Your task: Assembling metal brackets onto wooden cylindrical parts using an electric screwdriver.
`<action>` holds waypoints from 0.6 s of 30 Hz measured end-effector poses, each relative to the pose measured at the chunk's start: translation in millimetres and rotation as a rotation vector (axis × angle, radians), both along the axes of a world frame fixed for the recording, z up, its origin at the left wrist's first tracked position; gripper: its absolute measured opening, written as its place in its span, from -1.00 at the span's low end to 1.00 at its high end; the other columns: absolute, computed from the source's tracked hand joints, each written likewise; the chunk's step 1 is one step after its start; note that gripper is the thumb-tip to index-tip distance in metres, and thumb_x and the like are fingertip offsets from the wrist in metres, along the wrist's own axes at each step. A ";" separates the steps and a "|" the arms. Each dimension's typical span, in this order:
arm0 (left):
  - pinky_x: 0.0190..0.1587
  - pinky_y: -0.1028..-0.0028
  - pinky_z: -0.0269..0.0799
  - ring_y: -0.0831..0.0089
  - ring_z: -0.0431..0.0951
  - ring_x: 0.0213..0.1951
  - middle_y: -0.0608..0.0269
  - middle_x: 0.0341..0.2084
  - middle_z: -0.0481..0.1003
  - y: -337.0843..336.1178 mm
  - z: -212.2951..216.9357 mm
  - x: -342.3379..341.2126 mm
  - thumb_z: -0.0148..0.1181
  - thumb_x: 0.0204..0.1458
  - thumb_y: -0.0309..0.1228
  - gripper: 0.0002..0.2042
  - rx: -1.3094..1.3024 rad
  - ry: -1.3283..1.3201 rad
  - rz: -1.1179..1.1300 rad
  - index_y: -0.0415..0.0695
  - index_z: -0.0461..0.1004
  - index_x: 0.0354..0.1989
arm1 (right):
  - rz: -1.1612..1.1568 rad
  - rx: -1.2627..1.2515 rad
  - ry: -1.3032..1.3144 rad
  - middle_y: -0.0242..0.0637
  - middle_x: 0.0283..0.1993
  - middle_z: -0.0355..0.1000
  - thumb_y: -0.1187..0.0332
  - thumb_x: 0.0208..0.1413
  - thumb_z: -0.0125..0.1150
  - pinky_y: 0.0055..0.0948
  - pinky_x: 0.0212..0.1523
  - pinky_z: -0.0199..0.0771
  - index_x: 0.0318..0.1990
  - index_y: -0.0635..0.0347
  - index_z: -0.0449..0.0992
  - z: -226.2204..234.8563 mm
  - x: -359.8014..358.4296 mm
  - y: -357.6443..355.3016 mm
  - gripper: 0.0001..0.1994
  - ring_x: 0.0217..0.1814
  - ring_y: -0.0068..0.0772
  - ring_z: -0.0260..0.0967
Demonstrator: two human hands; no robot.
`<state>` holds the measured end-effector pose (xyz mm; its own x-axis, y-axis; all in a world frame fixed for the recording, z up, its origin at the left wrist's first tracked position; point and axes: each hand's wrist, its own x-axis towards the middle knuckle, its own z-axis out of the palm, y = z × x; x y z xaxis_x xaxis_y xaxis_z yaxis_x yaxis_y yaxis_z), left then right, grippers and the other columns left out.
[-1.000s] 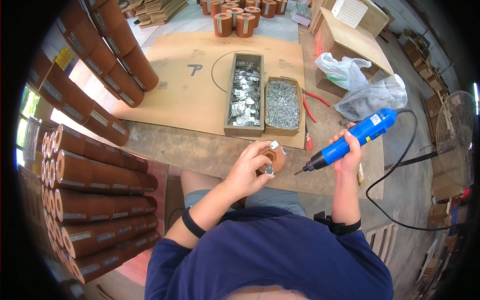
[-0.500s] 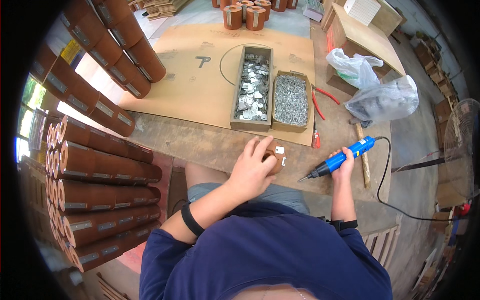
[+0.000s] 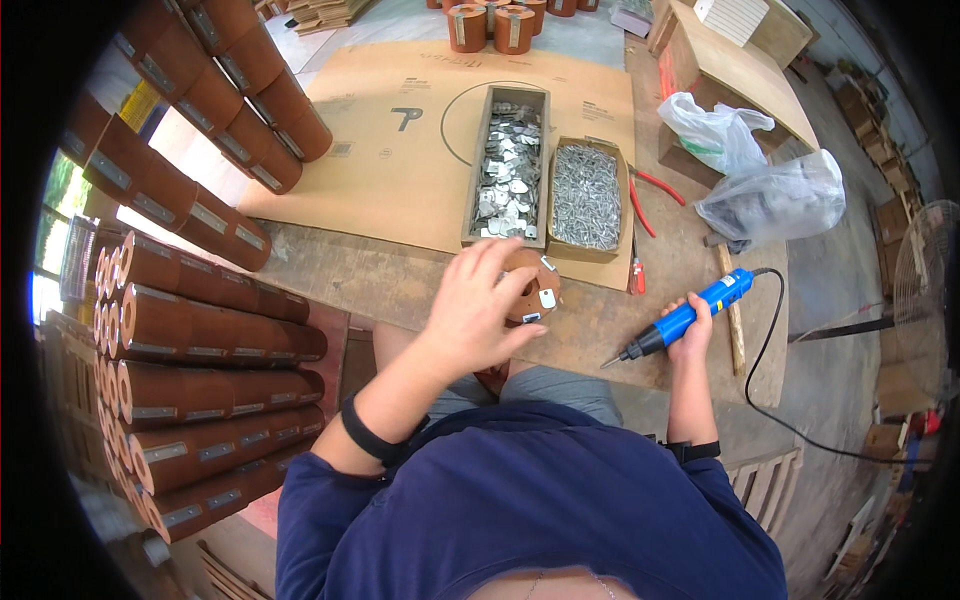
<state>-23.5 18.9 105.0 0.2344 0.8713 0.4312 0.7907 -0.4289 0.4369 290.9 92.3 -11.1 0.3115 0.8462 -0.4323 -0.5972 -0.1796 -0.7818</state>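
A brown round piece (image 3: 527, 302) with a hole and small white metal plates on its top stands near the bench's front edge. Over its left side lies my left hand (image 3: 470, 310), fingers spread and thumb stretched out along the near side; whether the fingertips press on it is hard to see. My right hand (image 3: 690, 330) is wrapped round a blue electric screwdriver (image 3: 700, 310). Its bit points left, toward the bench, apart from the brown piece. Just beyond are a long box of small metal plates (image 3: 510, 170) and a carton of screws (image 3: 587, 195).
Red-handled pliers (image 3: 640, 205), a red-handled screwdriver (image 3: 638, 277) and a hammer (image 3: 730, 300) lie right of the boxes. Plastic bags (image 3: 770, 200) sit farther right. Stacked brown cylinders (image 3: 220, 345) rise at left. The blue tool's black cord (image 3: 765, 370) loops off rightward.
The brown piece has shifted left and away from me and turned, so its plates sit differently. My left hand moved along, with its thumb now off the top. My right hand hardly moved.
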 end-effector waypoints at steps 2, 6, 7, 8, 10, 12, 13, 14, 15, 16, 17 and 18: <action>-0.01 0.22 0.21 0.11 0.28 -0.02 0.14 -0.07 0.28 0.2 -7.5 16.0 0.35 -0.47 -0.36 -0.47 0.042 0.002 0.004 -0.13 0.38 -0.18 | 0.005 -0.008 0.003 -0.30 -0.50 0.27 0.37 -0.15 0.13 -0.31 -0.42 0.38 -0.33 0.18 0.28 0.7 0.2 0.7 -0.78 -0.49 -0.34 0.29; -0.09 0.24 0.22 0.24 0.33 -0.15 0.23 -0.25 0.36 -1.4 -26.1 31.0 0.31 -0.45 -0.42 -0.59 0.206 0.046 0.062 -0.15 0.42 -0.29 | 0.016 0.007 0.005 -0.30 -0.50 0.26 0.36 -0.14 0.13 -0.33 -0.42 0.37 -0.32 0.19 0.29 -1.3 -1.0 0.3 -0.78 -0.48 -0.34 0.28; -0.09 0.24 0.22 0.27 0.34 -0.17 0.24 -0.28 0.37 -2.1 -29.0 31.5 0.30 -0.44 -0.43 -0.65 0.275 0.071 0.073 -0.15 0.45 -0.35 | 0.019 0.004 0.005 -0.30 -0.50 0.26 0.36 -0.14 0.13 -0.33 -0.42 0.37 -0.32 0.19 0.29 -1.9 -0.4 0.5 -0.78 -0.48 -0.34 0.28; -0.09 0.24 0.22 0.27 0.34 -0.17 0.24 -0.28 0.37 -3.5 -29.8 31.6 0.30 -0.44 -0.43 -0.65 0.272 0.073 0.076 -0.15 0.45 -0.35 | 0.025 0.014 0.009 -0.31 -0.51 0.26 0.35 -0.14 0.13 -0.33 -0.42 0.37 -0.33 0.19 0.29 -2.2 -0.1 0.7 -0.78 -0.48 -0.35 0.28; -0.12 0.22 0.22 0.32 0.36 -0.27 0.30 -0.35 0.39 -6.4 -28.6 31.2 0.27 -0.42 -0.48 -0.75 0.321 0.048 0.072 -0.15 0.47 -0.44 | 0.032 0.021 0.012 -0.31 -0.51 0.26 0.35 -0.13 0.13 -0.34 -0.42 0.37 -0.33 0.19 0.29 -1.4 0.0 -0.2 -0.79 -0.48 -0.35 0.28; -0.18 0.27 0.25 0.33 0.37 -0.33 0.31 -0.41 0.40 -10.8 -25.0 28.7 0.27 -0.40 -0.49 -0.76 0.332 0.019 0.078 -0.15 0.48 -0.43 | 0.014 0.008 -0.007 -0.31 -0.52 0.26 0.35 -0.13 0.13 -0.34 -0.42 0.37 -0.34 0.18 0.30 0.7 -0.5 -1.0 -0.79 -0.49 -0.36 0.28; -0.24 0.31 0.28 0.34 0.37 -0.40 0.32 -0.46 0.41 -12.2 -24.3 26.4 0.27 -0.37 -0.51 -0.76 0.345 -0.011 0.082 -0.15 0.49 -0.42 | 0.015 0.006 -0.005 -0.31 -0.52 0.26 0.35 -0.13 0.13 -0.34 -0.42 0.37 -0.34 0.18 0.30 1.0 -0.8 -0.8 -0.79 -0.49 -0.36 0.28; -0.24 0.31 0.28 0.34 0.37 -0.40 0.32 -0.46 0.41 -12.5 -24.7 22.3 0.27 -0.37 -0.51 -0.76 0.343 -0.009 0.083 -0.15 0.49 -0.42 | 0.016 0.014 -0.004 -0.31 -0.52 0.26 0.35 -0.13 0.13 -0.34 -0.42 0.37 -0.33 0.18 0.30 1.2 -1.4 -0.3 -0.79 -0.49 -0.36 0.28; -0.32 0.36 0.28 0.34 0.35 -0.45 0.32 -0.53 0.39 -12.7 -25.4 17.6 0.26 -0.34 -0.54 -0.77 0.320 -0.080 0.114 -0.15 0.49 -0.39 | 0.016 0.020 -0.002 -0.31 -0.52 0.26 0.35 -0.12 0.13 -0.34 -0.42 0.37 -0.33 0.18 0.30 0.8 -1.1 -0.6 -0.79 -0.49 -0.36 0.28; -0.40 0.40 0.28 0.34 0.34 -0.51 0.31 -0.59 0.38 -12.3 -26.0 14.0 0.25 -0.32 -0.56 -0.76 0.296 -0.151 0.145 -0.15 0.50 -0.37 | 0.015 0.018 0.000 -0.31 -0.52 0.26 0.35 -0.12 0.13 -0.34 -0.42 0.37 -0.33 0.18 0.30 0.3 -0.8 -0.7 -0.79 -0.49 -0.36 0.28; -0.40 0.40 0.28 0.34 0.34 -0.51 0.31 -0.59 0.38 -11.9 -24.0 12.0 0.25 -0.32 -0.56 -0.76 0.294 -0.150 0.144 -0.15 0.50 -0.37 | 0.018 0.020 -0.004 -0.32 -0.51 0.26 0.34 -0.12 0.13 -0.36 -0.42 0.36 -0.33 0.17 0.30 -0.3 -0.4 -0.7 -0.79 -0.48 -0.37 0.27; -0.46 0.42 0.26 0.33 0.32 -0.54 0.31 -0.63 0.36 -12.0 -19.2 9.4 0.24 -0.29 -0.57 -0.76 0.277 -0.169 0.190 -0.15 0.50 -0.35 | 0.023 0.021 -0.008 -0.33 -0.49 0.26 0.33 -0.12 0.14 -0.37 -0.41 0.35 -0.33 0.17 0.29 -0.4 -1.1 -0.9 -0.78 -0.47 -0.38 0.26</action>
<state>-14.1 6.8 85.8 -0.0150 0.7371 0.6756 0.7945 -0.4015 0.4556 289.8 91.4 -11.5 0.2953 0.8621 -0.4119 -0.5871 -0.1764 -0.7901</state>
